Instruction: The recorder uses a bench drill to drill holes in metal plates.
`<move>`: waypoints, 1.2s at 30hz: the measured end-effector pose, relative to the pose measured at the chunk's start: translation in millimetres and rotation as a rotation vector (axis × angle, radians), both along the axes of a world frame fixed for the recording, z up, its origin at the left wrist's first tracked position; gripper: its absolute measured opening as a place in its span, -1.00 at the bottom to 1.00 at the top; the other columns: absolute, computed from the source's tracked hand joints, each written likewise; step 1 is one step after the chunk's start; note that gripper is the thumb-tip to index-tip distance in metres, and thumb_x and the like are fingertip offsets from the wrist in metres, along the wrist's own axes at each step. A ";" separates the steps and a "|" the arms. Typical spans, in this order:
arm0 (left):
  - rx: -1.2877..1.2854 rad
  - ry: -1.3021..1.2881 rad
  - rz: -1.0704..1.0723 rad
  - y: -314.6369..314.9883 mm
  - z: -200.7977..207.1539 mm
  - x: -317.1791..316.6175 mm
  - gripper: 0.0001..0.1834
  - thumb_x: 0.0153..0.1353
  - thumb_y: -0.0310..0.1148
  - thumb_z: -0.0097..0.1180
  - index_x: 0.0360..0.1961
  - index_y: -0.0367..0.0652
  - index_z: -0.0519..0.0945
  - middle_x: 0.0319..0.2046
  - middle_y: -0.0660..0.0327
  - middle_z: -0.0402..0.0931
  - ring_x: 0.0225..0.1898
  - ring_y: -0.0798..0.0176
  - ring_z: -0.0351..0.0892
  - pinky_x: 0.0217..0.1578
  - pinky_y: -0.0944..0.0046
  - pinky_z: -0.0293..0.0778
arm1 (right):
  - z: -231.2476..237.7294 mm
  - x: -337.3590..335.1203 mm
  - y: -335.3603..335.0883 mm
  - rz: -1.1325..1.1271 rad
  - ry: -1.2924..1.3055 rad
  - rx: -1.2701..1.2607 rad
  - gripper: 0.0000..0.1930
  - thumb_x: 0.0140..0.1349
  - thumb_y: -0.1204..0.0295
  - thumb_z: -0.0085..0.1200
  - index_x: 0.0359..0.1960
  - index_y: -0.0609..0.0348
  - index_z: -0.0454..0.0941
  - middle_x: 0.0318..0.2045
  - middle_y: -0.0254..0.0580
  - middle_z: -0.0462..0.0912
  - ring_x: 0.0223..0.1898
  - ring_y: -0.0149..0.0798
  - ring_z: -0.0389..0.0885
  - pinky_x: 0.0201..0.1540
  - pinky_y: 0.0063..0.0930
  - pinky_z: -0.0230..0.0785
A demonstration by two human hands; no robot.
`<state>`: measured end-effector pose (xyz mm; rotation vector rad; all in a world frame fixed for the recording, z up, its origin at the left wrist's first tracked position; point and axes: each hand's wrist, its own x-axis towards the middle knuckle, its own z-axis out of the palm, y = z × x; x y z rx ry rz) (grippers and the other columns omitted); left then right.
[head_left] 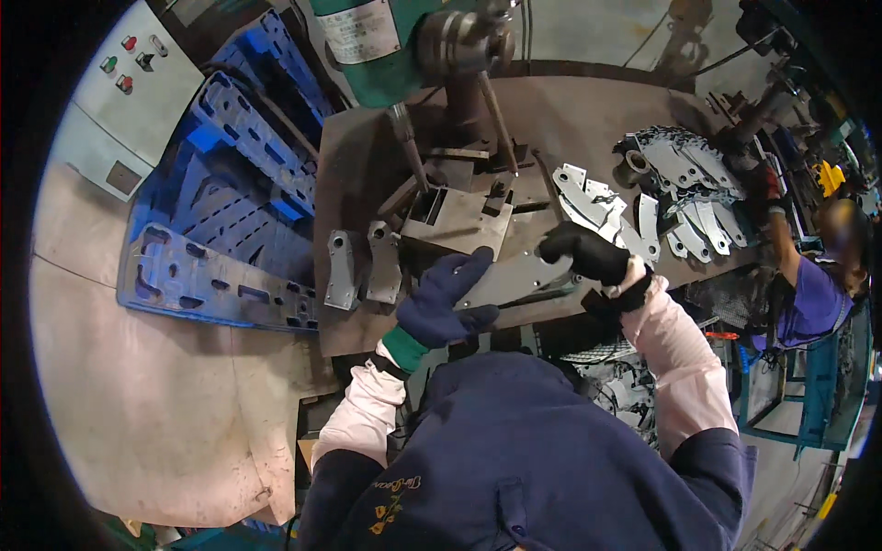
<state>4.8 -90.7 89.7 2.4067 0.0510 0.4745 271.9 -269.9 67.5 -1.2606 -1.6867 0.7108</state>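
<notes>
Bench (588,106): two plates (341,274) were set left, pile (675,163) right, finished side unclear; left hand (439,299) spread, right hand's (595,253) hold unclear.

left hand (443,301): fingers (475,265) spread | right hand (588,254): fingers curled | forearms (360,421) forward

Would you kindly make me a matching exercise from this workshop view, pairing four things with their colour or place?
Column one:
1. Wearer's left hand
2. Wearer's right hand
3. Plastic pallet
4. Electrical control box

Column two:
A. Bright blue, to the left of the metal worktable
B. Gloved in black
C. Pale, near the view's upper left, with red and green buttons
D. Gloved in navy

Right pairs: 1-D, 2-B, 3-A, 4-C.
</notes>
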 end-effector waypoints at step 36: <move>0.295 -0.128 0.864 68.8 -118.3 14.5 -0.32 0.09 0.16 0.19 0.27 0.37 0.36 0.09 -0.13 0.40 0.06 -0.27 0.43 -0.03 -0.13 0.44 | 268.7 -76.0 110.6 0.538 1.640 -0.300 -0.52 0.35 0.19 -0.11 0.16 0.32 0.34 -0.21 -0.20 0.55 -0.20 -0.25 0.54 -0.05 -0.35 0.43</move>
